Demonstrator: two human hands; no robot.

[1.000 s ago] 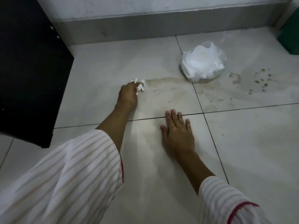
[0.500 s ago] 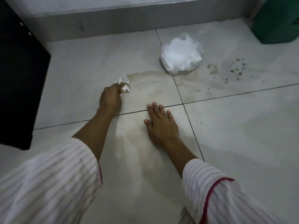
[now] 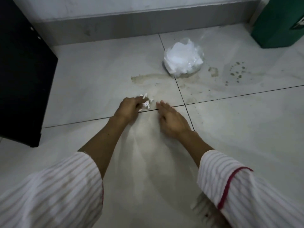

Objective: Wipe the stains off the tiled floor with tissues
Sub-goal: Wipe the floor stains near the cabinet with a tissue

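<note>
A black cabinet (image 3: 21, 76) stands left, a green bin (image 3: 279, 22) far right.

Open pale tiled floor (image 3: 92, 76) is left between the black cabinet panel (image 3: 21, 76) on the left and the clear plastic bag of white tissues (image 3: 183, 60). Reach further back is stopped by the grey skirting (image 3: 131, 25). The far right corner is blocked by a green bin (image 3: 279, 22); bare floor is seen at lower right

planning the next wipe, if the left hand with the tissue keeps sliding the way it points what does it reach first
Probably the brownish smeared stain ahead of the left hand and its crumpled white tissue; bare pale tile lies between them, though depth is rough.
</note>
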